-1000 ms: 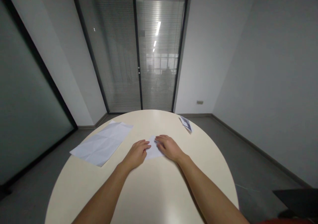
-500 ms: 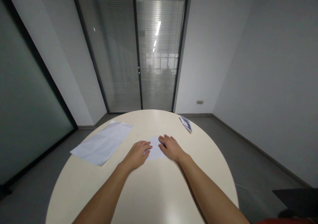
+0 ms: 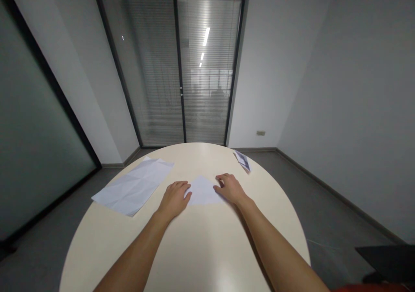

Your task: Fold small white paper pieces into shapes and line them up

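Note:
A small white sheet of paper [image 3: 203,192] lies flat on the table between my hands. Its visible outline looks like a triangle with the point away from me, so it seems folded. My left hand [image 3: 175,197] rests at its left side, thumb apart from the fingers, fingertips at the paper's edge. At the right side is my right hand [image 3: 231,189], its fingers curved and its thumb apart from them, the thumb tip at the paper. Both hands cover the paper's side corners.
The round cream table [image 3: 194,249] carries a larger creased white sheet [image 3: 134,186] on the left. A folded printed paper [image 3: 242,160] sits near the far right edge. Beyond are glass doors with blinds [image 3: 175,71], and a dark object [image 3: 389,259] is at the lower right.
My hands have moved apart, left hand to the left and right hand to the right. More of the small paper between them shows now.

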Action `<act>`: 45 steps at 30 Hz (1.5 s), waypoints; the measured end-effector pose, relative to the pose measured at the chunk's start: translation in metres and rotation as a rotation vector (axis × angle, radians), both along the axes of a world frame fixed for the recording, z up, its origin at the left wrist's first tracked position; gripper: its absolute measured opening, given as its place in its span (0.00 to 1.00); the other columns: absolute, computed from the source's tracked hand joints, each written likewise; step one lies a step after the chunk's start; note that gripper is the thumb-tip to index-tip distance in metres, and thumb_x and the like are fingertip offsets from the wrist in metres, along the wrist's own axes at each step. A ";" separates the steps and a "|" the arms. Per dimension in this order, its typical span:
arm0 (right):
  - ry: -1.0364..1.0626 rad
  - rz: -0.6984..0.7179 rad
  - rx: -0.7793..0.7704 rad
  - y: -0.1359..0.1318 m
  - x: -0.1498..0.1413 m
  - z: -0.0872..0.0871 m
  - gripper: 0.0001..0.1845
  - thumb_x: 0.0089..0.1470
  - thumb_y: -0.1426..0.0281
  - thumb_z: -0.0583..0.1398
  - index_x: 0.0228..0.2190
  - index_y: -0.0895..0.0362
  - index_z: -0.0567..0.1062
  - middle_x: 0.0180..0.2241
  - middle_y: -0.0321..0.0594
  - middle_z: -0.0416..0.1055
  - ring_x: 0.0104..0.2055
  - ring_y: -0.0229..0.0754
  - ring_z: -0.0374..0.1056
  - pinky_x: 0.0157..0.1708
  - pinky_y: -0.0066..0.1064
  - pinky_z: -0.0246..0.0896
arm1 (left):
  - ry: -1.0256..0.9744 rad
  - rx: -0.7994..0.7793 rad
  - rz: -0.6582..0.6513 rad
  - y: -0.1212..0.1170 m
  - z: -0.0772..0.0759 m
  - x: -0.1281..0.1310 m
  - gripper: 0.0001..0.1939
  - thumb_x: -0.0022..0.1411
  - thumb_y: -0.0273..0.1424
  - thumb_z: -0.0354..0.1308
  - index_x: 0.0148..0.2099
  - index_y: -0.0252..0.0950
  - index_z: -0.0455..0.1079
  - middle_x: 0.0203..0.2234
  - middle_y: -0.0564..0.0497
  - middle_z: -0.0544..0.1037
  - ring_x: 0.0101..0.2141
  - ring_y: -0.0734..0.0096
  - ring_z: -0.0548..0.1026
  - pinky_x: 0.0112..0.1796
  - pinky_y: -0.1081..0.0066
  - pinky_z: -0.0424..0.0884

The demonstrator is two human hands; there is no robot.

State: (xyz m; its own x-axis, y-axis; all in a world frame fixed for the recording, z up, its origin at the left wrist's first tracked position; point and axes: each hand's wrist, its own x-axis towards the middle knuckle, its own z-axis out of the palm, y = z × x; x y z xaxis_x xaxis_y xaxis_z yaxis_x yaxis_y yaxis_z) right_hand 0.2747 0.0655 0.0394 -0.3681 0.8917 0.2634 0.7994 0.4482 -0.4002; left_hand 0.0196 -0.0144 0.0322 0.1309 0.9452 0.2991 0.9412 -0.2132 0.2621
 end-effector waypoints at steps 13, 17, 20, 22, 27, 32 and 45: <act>0.012 0.068 -0.031 0.005 0.011 -0.002 0.25 0.52 0.55 0.68 0.48 0.56 0.80 0.51 0.50 0.75 0.54 0.56 0.67 0.56 0.42 0.59 | 0.039 -0.022 0.147 -0.003 0.008 -0.001 0.13 0.67 0.32 0.55 0.51 0.37 0.75 0.48 0.43 0.78 0.49 0.56 0.72 0.51 0.61 0.67; 0.025 0.056 -0.007 0.006 0.013 -0.003 0.22 0.54 0.56 0.66 0.46 0.56 0.80 0.51 0.50 0.75 0.54 0.56 0.68 0.55 0.43 0.59 | 0.003 -0.020 0.170 -0.003 0.008 -0.003 0.13 0.67 0.33 0.56 0.52 0.38 0.74 0.48 0.43 0.77 0.50 0.56 0.72 0.50 0.61 0.66; 0.062 0.108 -0.036 0.008 0.017 -0.005 0.22 0.51 0.57 0.68 0.46 0.55 0.81 0.52 0.49 0.74 0.55 0.54 0.68 0.56 0.42 0.59 | -0.014 -0.020 0.180 -0.002 0.006 -0.004 0.13 0.66 0.33 0.56 0.51 0.38 0.73 0.48 0.43 0.76 0.50 0.56 0.72 0.51 0.62 0.66; 0.087 0.115 -0.064 0.010 0.018 -0.005 0.22 0.49 0.58 0.68 0.45 0.55 0.81 0.53 0.48 0.74 0.54 0.53 0.68 0.56 0.42 0.60 | -0.015 -0.018 0.180 -0.002 0.006 -0.004 0.13 0.66 0.33 0.56 0.51 0.37 0.73 0.48 0.43 0.76 0.50 0.56 0.72 0.50 0.62 0.66; 0.104 0.121 -0.074 0.010 0.017 -0.004 0.18 0.49 0.60 0.68 0.41 0.56 0.81 0.47 0.47 0.76 0.50 0.50 0.70 0.52 0.39 0.61 | -0.005 -0.006 0.174 -0.002 0.007 -0.003 0.13 0.66 0.32 0.56 0.52 0.36 0.72 0.47 0.43 0.76 0.49 0.57 0.72 0.50 0.62 0.67; 0.103 0.119 -0.088 0.009 0.016 -0.002 0.16 0.49 0.60 0.69 0.39 0.56 0.80 0.40 0.44 0.77 0.44 0.48 0.71 0.47 0.36 0.62 | -0.023 -0.018 0.186 -0.002 0.007 -0.002 0.14 0.66 0.31 0.57 0.53 0.38 0.71 0.48 0.44 0.76 0.50 0.58 0.72 0.51 0.64 0.66; 0.123 0.093 -0.102 0.007 0.015 0.001 0.16 0.48 0.61 0.69 0.39 0.55 0.80 0.35 0.42 0.76 0.41 0.47 0.69 0.42 0.34 0.61 | -0.037 0.009 0.181 0.000 0.004 -0.004 0.14 0.64 0.31 0.59 0.52 0.36 0.71 0.43 0.44 0.79 0.45 0.59 0.75 0.47 0.65 0.67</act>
